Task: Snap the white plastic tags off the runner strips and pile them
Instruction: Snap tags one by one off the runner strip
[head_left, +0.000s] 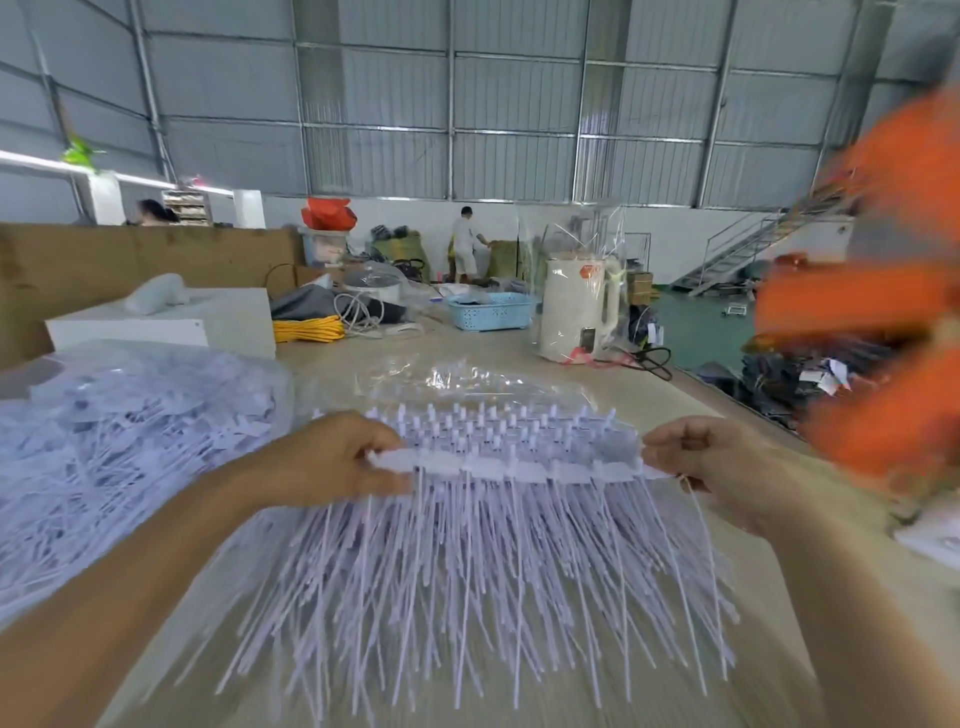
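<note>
- Left hand (332, 457) and right hand (711, 462) each grip one end of the runner strips (519, 467).
- Strips run left-right; tag tails (467, 597) point toward the person.

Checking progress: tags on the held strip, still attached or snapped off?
Attached. The tags sit in an unbroken row between the left hand and right hand, tails hanging toward the table.

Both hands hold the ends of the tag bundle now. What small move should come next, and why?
Probably twist the two ends against each other to snap tags free. The left hand and right hand each grip one end of the tag bundle, whose tags are joined; the loose pile lies at the left.
</note>
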